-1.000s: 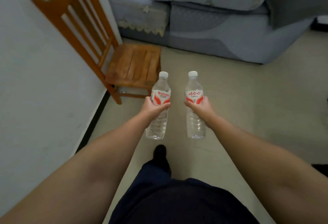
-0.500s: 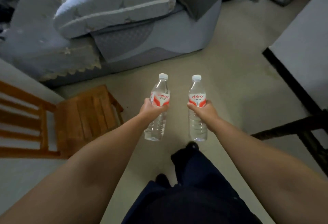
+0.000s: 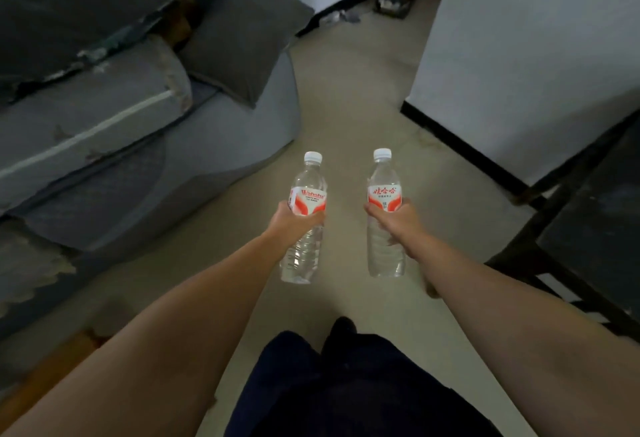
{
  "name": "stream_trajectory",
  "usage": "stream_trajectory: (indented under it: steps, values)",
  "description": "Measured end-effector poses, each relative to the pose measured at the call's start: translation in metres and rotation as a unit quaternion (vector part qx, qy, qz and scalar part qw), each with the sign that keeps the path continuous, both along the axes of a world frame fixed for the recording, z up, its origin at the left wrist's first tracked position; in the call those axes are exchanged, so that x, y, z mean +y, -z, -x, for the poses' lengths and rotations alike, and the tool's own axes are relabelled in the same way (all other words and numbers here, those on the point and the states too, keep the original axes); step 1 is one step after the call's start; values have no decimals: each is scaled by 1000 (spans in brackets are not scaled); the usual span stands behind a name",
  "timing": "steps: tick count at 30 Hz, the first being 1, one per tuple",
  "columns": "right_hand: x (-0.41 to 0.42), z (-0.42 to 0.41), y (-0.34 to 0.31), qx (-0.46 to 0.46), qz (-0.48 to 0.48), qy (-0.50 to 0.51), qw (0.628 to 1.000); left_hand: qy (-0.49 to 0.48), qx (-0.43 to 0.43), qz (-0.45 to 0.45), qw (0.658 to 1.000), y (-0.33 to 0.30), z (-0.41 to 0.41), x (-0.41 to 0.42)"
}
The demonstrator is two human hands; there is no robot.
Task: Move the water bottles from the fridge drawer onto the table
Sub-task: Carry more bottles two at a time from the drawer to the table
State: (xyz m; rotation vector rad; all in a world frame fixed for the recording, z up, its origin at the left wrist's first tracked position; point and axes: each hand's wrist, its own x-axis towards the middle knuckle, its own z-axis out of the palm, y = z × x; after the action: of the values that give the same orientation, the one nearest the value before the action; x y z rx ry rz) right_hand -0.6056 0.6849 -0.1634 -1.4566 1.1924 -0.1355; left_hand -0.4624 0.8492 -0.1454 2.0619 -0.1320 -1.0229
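Observation:
I carry two clear water bottles with white caps and red-and-white labels, both upright over the floor. My left hand (image 3: 292,225) grips the left bottle (image 3: 306,201) round its middle. My right hand (image 3: 398,225) grips the right bottle (image 3: 383,194) the same way. A dark table (image 3: 602,228) with black legs stands at the right edge, just past my right arm. The fridge drawer is out of view.
A grey sofa (image 3: 145,145) with a dark cushion (image 3: 242,38) fills the left. A white wall (image 3: 526,55) with a black skirting juts in at the right. Bare beige floor (image 3: 349,107) runs between them. A wooden chair's edge (image 3: 45,377) shows at lower left.
My view has swung to the right: the wooden chair slid off to the lower left, the sofa moved left, and the dark table came further in. Both hands kept their bottles.

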Motion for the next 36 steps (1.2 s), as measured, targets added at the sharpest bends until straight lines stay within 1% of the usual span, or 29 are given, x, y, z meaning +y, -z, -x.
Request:
stream_trajectory:
  steps: [3, 6, 10, 14, 18, 20, 23, 25, 27, 30, 35, 36]
  values:
    - [-42, -1, -5, 7, 5, 54, 999, 55, -11, 11, 998, -5, -15, -62]
    - [-76, 2, -5, 21, -2, 84, 996, 104, -12, 19, 994, -4, -25, -120]
    - [-135, 5, -4, 23, 0, 166, 986, 204, -10, 24, 979, 1, -38, -211]
    - [-199, -5, -9, 10, 15, 227, 974, 295, -15, 51, 954, -2, -55, -305]
    - [-262, -17, -23, -19, 14, 293, 956, 367, 12, 70, 927, -10, -72, -402]
    - [-290, -20, -29, -30, 15, 322, 946, 398, 11, 75, 914, -19, -79, -447]
    - [-324, -21, -34, -44, 7, 393, 918, 444, 5, 80, 892, -30, -82, -508]
    - [-341, -15, -33, -46, -2, 440, 897, 467, -4, 66, 882, -33, -76, -540]
    - [-355, -5, -31, -45, -7, 464, 885, 488, 14, 66, 870, -35, -62, -566]
    - [-378, 18, -32, -41, 4, 498, 866, 522, 51, 59, 849, -33, -29, -606]
    - [-428, 76, -23, -46, -3, 571, 820, 575, 72, 64, 813, -31, 50, -673]
    - [-433, 83, -19, -47, -8, 574, 818, 585, 75, 65, 805, -31, 58, -678]
